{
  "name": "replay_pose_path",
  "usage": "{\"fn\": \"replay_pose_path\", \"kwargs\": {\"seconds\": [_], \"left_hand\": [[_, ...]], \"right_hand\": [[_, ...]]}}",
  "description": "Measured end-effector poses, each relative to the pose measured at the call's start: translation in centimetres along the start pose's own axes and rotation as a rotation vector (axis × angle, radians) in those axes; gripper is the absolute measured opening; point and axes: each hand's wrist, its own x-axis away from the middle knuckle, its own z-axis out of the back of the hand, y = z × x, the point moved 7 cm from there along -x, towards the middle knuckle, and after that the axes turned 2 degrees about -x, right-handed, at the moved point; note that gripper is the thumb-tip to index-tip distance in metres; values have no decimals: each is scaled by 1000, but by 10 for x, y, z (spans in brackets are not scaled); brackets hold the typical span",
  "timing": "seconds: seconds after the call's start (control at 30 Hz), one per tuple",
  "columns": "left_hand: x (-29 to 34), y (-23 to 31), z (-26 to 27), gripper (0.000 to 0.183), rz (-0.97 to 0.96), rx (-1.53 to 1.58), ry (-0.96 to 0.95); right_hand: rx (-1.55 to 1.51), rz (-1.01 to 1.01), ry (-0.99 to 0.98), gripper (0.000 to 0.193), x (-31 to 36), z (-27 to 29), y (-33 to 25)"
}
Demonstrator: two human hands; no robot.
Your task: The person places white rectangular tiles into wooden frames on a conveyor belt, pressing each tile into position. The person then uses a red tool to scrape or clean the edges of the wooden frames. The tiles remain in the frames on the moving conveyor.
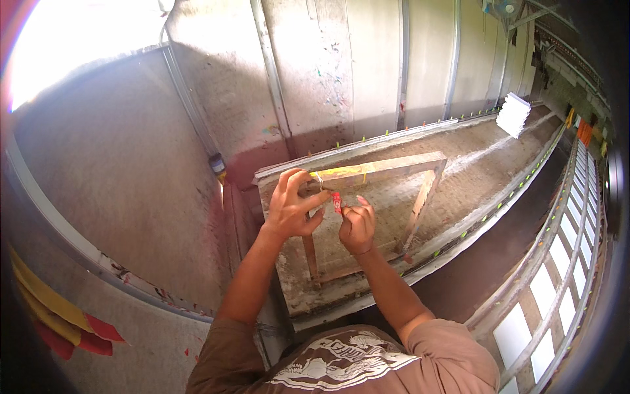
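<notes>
A wooden frame (394, 164), with yellow on part of its far bar, rests on the long, stained worktable (485, 154). At the frame's far left corner my left hand (289, 205) has its fingers curled over the wood, the thumb hanging apart below. A thin whitish loop (319, 179) shows by those fingers; what it belongs to cannot be made out. Just right of them my right hand (358, 226) is closed, pinching a small red strip or packet (336, 201) with pale print. Its upper end comes close to the left fingertips; whether they touch it is unclear.
Farther along the table stands a white stack (514, 115). A pale panelled wall (374, 72) runs behind. A slatted rack with white sheets (541, 289) is on the right. Yellow and red cloths (62, 305) hang at left; a small dark container (217, 164) sits by the wall post.
</notes>
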Motion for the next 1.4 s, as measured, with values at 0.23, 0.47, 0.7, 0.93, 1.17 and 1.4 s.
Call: {"fn": "replay_pose_path", "kwargs": {"seconds": [0.23,0.47,0.7,0.93,1.17,1.4], "left_hand": [[18,-1,-8,28,-102,-53,162],[21,-2,-7,22,-42,-25,307],[22,-8,2,19,-52,118,415],[7,-5,11,16,165,252,434],[-10,-4,8,14,419,191,324],[-12,-10,4,23,377,245,214]], "right_hand": [[-99,-46,-36,20,7,-5,-11],[-180,-64,-22,21,1,-8,-19],[-273,-124,-77,19,-28,0,-19],[-288,-97,-56,11,-78,14,-8],[-263,-9,-248,12,-125,-4,34],[-202,61,-250,22,-128,-1,48]]}}
